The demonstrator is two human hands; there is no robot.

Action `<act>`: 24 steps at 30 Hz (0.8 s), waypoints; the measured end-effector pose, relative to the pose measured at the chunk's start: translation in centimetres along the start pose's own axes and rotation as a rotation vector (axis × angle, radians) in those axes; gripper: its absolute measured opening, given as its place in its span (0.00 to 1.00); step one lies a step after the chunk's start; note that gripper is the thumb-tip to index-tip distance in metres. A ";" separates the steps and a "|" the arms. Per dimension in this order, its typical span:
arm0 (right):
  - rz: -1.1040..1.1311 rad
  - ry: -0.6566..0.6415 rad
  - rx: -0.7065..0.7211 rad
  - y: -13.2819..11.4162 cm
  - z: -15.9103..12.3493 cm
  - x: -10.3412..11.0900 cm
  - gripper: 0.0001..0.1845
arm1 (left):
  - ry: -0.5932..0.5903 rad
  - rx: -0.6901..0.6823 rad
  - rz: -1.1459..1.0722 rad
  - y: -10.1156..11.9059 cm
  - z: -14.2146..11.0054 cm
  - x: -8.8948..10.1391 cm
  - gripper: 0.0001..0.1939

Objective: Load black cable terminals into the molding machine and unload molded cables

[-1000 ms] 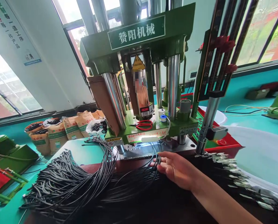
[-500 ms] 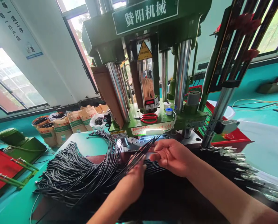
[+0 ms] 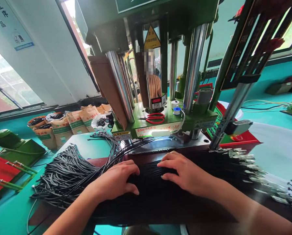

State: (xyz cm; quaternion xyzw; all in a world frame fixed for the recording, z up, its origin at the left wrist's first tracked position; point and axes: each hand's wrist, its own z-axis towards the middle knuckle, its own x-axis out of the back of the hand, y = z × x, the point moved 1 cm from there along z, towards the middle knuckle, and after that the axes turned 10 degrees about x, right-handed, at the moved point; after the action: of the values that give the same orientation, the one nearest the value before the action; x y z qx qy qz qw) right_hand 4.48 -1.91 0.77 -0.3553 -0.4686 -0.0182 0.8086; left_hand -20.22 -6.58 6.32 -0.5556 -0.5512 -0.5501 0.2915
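A wide heap of thin black cables [image 3: 146,202] stretches across the front of the machine, its grey-looking strands fanned out on the left. My left hand [image 3: 120,179] is over the left part of the heap, thumb and fingers apart, with nothing seen between them. Facing it, my right hand [image 3: 182,169] is bent over the middle cables, its fingers and thumb spread; whether its fingertips press on the strands I cannot tell. Behind both hands, a small cable bundle [image 3: 142,142] lies with its ends on the metal plate [image 3: 158,147] of the machine.
The green press [image 3: 146,122] with steel columns stands straight ahead. Red-handled scissors [image 3: 155,118] and a blue-and-white tape roll [image 3: 176,111] lie on its ledge. Silvery cable ends [image 3: 255,173] spread at the right. Paper sacks [image 3: 62,129] stand on the floor at left.
The bundle that was in my left hand now lies behind, against the machine plate. My left hand has opened and moved left and down onto the heap; my right hand has turned palm down, lower.
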 end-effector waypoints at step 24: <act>0.125 -0.064 -0.122 -2.1 3.2 -1.1 0.03 | -0.073 -0.038 0.028 -0.6 1.0 -0.7 0.07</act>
State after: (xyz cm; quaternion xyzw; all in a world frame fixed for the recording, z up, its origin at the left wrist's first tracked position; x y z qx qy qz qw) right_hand 0.69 -1.91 2.04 -0.4327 -0.4691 0.0152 0.7697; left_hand -20.39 -5.72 5.30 -0.5882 -0.5431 -0.5358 0.2683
